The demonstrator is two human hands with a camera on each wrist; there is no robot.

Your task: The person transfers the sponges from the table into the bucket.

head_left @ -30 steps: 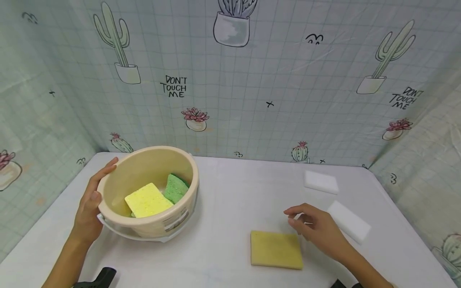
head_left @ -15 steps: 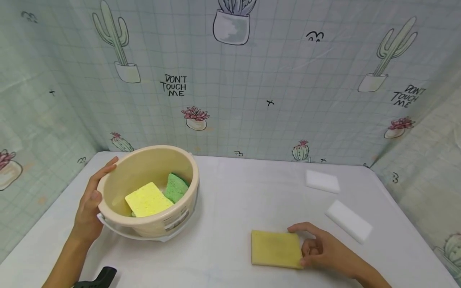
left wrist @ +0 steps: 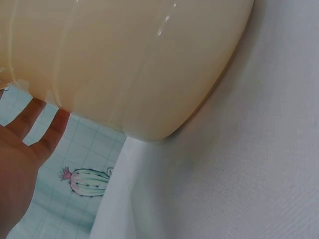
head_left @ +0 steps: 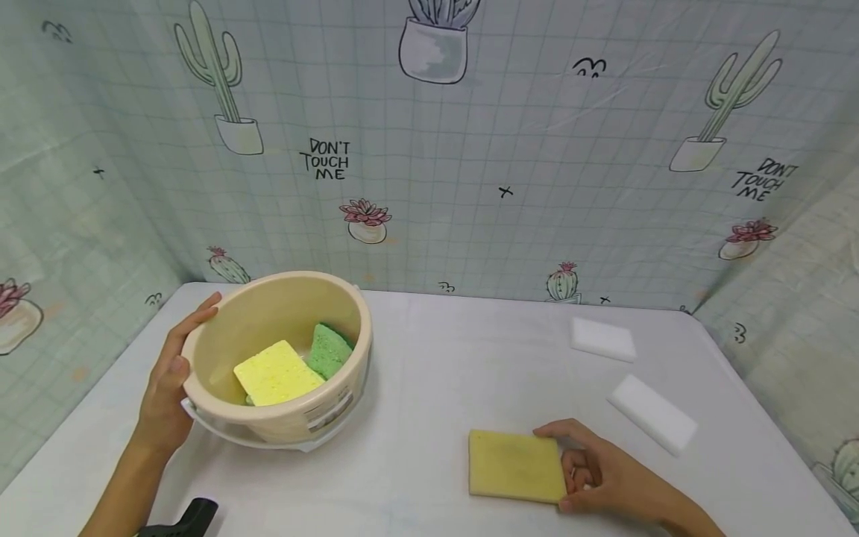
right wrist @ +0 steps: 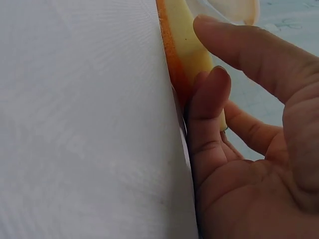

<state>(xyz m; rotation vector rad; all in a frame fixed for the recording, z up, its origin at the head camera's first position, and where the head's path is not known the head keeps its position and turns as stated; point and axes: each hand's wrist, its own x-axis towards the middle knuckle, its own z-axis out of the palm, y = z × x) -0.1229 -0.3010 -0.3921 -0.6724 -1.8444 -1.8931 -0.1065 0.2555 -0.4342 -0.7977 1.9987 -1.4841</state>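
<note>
At the left of the head view stands a cream bucket [head_left: 268,421], its pale handle lowered round the front. A bright yellow sponge [head_left: 278,373] and a green sponge [head_left: 329,350] lie inside. My left hand [head_left: 164,388] rests against the bucket's left side, fingers extended along the outer wall; two fingertips touch the wall in the left wrist view. Right of centre, a flat dull-yellow sponge [head_left: 515,466] lies on the table. My right hand [head_left: 607,473] pinches its right end, index finger at the far edge and thumb at the near corner. An orange underlayer shows on this sponge [right wrist: 187,45] in the right wrist view.
Two white sponge blocks lie on the right, one farther back [head_left: 602,339] and one nearer [head_left: 653,414]. The white table [head_left: 429,358] ends at a cactus-print cloth backdrop [head_left: 470,149], which also hangs at both sides. A black strap end [head_left: 194,514] shows near the left forearm.
My right hand has come down and towards me from above the dull-yellow sponge's far right corner and has taken hold of its right end. The left hand and bucket stay put.
</note>
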